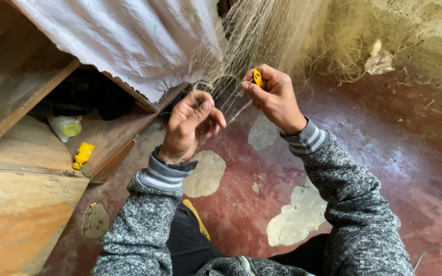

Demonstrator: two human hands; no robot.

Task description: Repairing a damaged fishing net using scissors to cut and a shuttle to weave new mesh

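The fishing net (277,41), a pale mass of fine mesh, hangs above a worn red floor (384,153) and drapes toward both hands. The right hand (274,97), just below the net, pinches a small yellow netting needle (258,78) between thumb and fingers. The left hand (190,125), beside it and lower, is curled shut on thin net strands (231,99). Left of the net, a wooden shelf (31,148) carries a yellow tool (83,155) and a plastic bottle (65,127).
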